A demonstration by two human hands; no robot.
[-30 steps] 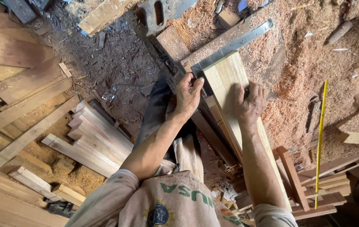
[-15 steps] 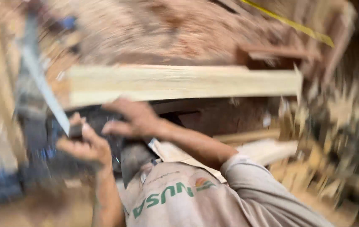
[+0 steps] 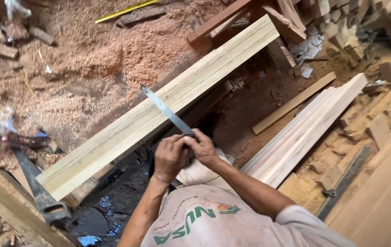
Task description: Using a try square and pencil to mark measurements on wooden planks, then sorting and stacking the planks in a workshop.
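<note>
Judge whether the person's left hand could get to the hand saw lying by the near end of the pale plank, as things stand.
Probably yes: the left hand grips the square beside the right hand, but nothing blocks the way down to the saw.

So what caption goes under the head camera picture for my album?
Both hands hold a metal square across pale planks beside sawdust.

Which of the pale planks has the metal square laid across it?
The long pale plank running diagonally ahead of both hands, left hand and right hand. The metal square crosses it; the lighter boards lie bare.
</note>
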